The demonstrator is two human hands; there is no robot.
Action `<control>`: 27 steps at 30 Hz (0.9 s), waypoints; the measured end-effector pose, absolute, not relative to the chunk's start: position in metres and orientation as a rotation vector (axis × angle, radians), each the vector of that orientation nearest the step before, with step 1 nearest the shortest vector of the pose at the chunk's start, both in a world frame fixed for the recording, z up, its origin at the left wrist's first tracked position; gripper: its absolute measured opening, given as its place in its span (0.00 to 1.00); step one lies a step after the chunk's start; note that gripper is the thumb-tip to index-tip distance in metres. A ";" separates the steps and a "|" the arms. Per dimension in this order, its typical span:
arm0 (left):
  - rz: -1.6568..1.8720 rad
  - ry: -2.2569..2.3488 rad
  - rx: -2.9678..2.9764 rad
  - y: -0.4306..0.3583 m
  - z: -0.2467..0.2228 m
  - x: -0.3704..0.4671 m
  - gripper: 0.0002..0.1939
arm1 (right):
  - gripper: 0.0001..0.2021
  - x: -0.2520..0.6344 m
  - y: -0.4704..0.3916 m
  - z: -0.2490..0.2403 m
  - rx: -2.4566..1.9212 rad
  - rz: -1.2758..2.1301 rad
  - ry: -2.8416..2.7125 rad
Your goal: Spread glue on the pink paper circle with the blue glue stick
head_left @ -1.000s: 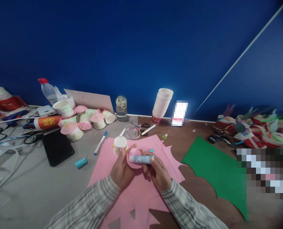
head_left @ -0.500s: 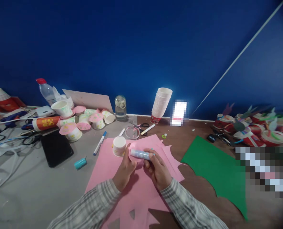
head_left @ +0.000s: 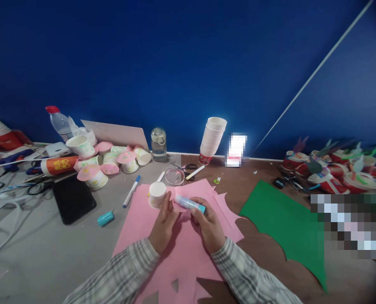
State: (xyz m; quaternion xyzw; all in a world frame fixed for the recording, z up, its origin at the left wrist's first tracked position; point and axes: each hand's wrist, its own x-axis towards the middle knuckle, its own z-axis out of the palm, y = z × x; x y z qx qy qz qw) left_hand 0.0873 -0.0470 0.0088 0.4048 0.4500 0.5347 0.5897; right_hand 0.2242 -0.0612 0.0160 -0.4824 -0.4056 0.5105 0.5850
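Note:
My right hand (head_left: 211,223) grips a clear and light-blue glue stick (head_left: 188,203), tilted with its tip toward the left. Between the fingers of my left hand (head_left: 165,219) is a small pink paper piece (head_left: 179,207), partly hidden behind the glue stick and fingers. The glue's tip lies over or against that piece; contact cannot be made out. An upside-down white paper cup (head_left: 158,195) stands just beyond my left fingertips. Under both hands spreads a large pink sheet (head_left: 134,236) with cut-out edges. A teal cap (head_left: 106,218) lies to the left on the table.
Paper cups with pink discs (head_left: 91,175) cluster at the left, near a black phone (head_left: 74,200). A tall cup stack (head_left: 212,139), scissors (head_left: 191,168) and a glass bottle (head_left: 159,145) stand or lie behind. Green paper (head_left: 279,228) lies right, before decorated cups (head_left: 330,169).
The glue stick has swung so its right end sits lower, and my right fingers have shifted along it, showing its teal base. My left hand still holds the pink piece.

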 end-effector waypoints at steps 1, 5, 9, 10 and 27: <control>1.236 1.044 0.960 -0.047 0.010 0.088 0.34 | 0.16 0.224 -0.061 0.015 -1.105 1.271 -0.884; 1.247 1.045 1.052 -0.044 0.017 0.088 0.26 | 0.22 0.218 -0.063 0.012 -1.113 1.362 -0.843; 1.309 1.081 0.996 -0.041 0.021 0.086 0.14 | 0.24 0.216 -0.066 0.013 -1.136 1.337 -0.873; 1.317 1.101 0.967 -0.040 0.021 0.086 0.12 | 0.24 0.217 -0.066 0.014 -1.128 1.332 -0.865; 1.186 0.872 0.528 -0.040 0.019 0.096 0.23 | 0.13 0.244 -0.050 0.031 -0.945 1.558 -0.499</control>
